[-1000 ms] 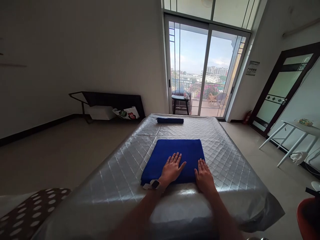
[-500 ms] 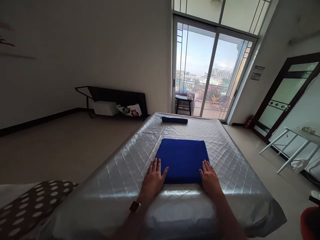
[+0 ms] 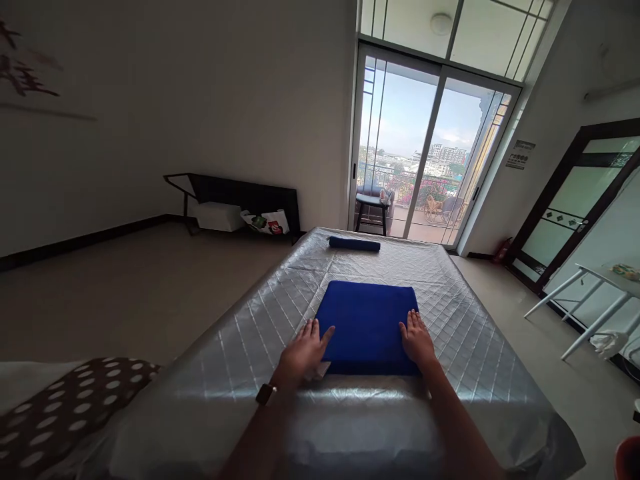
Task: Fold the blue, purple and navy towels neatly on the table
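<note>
A flat, folded blue cloth (image 3: pixel 367 327) lies on the silver quilted cover (image 3: pixel 250 353) of the table. My left hand (image 3: pixel 304 348) rests at its left edge, fingers stretched forward and thumb on the cloth. On the opposite edge lies my right hand (image 3: pixel 417 335), palm down with fingers extended. Neither hand grips the cloth. A small whitish tag (image 3: pixel 321 369) shows at the near left corner, by my left wrist. Farther off, a rolled dark blue cloth (image 3: pixel 354 244) sits near the far end of the cover.
Brown polka-dot fabric (image 3: pixel 75 407) is at the lower left. A black bench (image 3: pixel 240 193) with a white box (image 3: pixel 219 217) and a bag (image 3: pixel 265 222) stands by the wall. Sliding glass doors (image 3: pixel 433 147) are ahead; a white table (image 3: pixel 600 287) stands at right.
My right hand has moved slightly forward along the cloth's right edge. My left hand has turned a little, and the whitish tag now shows beside it. The view has shifted slightly.
</note>
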### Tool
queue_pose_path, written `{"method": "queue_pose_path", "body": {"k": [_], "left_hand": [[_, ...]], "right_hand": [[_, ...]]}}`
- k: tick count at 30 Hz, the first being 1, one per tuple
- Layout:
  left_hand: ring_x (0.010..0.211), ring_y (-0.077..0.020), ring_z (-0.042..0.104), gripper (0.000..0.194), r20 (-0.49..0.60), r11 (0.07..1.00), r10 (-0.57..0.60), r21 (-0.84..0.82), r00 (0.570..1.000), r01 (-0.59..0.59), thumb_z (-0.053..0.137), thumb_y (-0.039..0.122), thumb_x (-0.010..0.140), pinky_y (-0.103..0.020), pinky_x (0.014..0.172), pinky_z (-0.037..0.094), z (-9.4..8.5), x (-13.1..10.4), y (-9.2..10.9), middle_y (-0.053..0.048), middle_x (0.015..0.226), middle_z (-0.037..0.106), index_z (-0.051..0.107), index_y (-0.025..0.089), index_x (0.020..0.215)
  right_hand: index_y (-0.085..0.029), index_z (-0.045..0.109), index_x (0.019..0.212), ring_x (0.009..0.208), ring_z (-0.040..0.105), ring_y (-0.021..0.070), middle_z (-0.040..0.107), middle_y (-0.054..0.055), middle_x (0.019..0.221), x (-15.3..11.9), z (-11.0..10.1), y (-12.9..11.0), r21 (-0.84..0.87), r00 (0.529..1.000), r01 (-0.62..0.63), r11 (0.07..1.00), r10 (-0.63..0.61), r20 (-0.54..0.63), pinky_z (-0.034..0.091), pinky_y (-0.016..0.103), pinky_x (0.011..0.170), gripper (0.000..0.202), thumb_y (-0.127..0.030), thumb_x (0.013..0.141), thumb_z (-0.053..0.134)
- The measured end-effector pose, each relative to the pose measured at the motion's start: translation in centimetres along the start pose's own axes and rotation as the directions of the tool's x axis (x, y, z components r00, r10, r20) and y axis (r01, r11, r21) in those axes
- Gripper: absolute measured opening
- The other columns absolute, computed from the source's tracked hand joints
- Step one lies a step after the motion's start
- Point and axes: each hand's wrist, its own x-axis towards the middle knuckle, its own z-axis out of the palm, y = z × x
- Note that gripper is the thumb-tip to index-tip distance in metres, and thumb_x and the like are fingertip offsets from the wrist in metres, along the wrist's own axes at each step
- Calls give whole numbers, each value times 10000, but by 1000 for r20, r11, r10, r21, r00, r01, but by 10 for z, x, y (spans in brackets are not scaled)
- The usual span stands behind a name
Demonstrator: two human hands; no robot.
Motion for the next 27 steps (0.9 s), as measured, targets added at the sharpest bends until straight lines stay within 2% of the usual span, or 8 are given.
{"method": "queue_pose_path", "body": {"k": [3,5,8,11,14,19,22,27], "left_hand": [[1438,-351,398,749,-52,999,-14,47,999,16,264,546,992,-482,1161,344,-21,27,37,-274,1516,435,449,-16,1451],[1450,-330,383,717,-86,989,143,53,986,-139,246,522,1005,-466,1184,320,-26,37,82,-239,1530,430,474,4,1446],[1482,-279,333,680,-45,926,377,7,925,-378,199,503,1022,-431,1210,287,-17,37,150,-161,1574,391,466,70,1474],[1491,-245,317,663,32,910,415,-30,909,-414,154,489,1029,-417,1222,265,1,33,181,-116,1590,379,447,120,1495],[1500,-227,294,666,70,933,360,-19,930,-360,127,493,1027,-408,1233,234,10,35,162,-97,1595,376,422,145,1512],[1505,-279,278,730,27,990,135,47,990,-136,168,556,1007,-464,1228,231,3,40,70,-151,1604,338,376,88,1526],[1494,-300,301,778,-10,998,24,50,1000,-23,202,585,994,-464,1215,255,0,36,27,-197,1602,323,344,38,1528],[1470,-297,353,782,-64,999,-35,-31,997,33,226,592,991,-439,1181,316,7,30,12,-232,1589,339,332,32,1527]], "right_hand": [[-29,303,1551,1529,190,231,255,161,1627,0,5,3,18,1000,22,1000,-22,-6,187,401,1236,650,-427,1044,220],[-25,307,1548,1527,196,232,259,166,1625,0,6,5,24,1000,24,999,-24,-11,196,406,1236,652,-427,1042,227],[-27,307,1548,1523,211,235,267,175,1621,1,7,6,11,999,33,999,-33,-20,218,418,1231,629,-389,1038,249],[-24,312,1546,1523,214,233,274,178,1619,1,8,7,0,998,52,999,-52,-27,228,415,1230,603,-329,1028,273],[-10,305,1545,1524,207,239,270,179,1622,1,7,7,20,999,40,999,-39,-15,223,401,1232,632,-380,1034,260],[-36,319,1547,1528,195,225,265,165,1625,0,3,5,42,999,40,998,-39,-14,207,421,1234,636,-413,1040,236],[-22,302,1549,1528,193,225,249,166,1629,-2,-1,2,27,1000,20,999,-21,13,208,413,1230,639,-400,1037,242],[-37,324,1547,1514,249,240,289,169,1613,0,-14,-6,-52,995,-43,998,48,91,200,415,1221,637,-402,1029,258]]}}
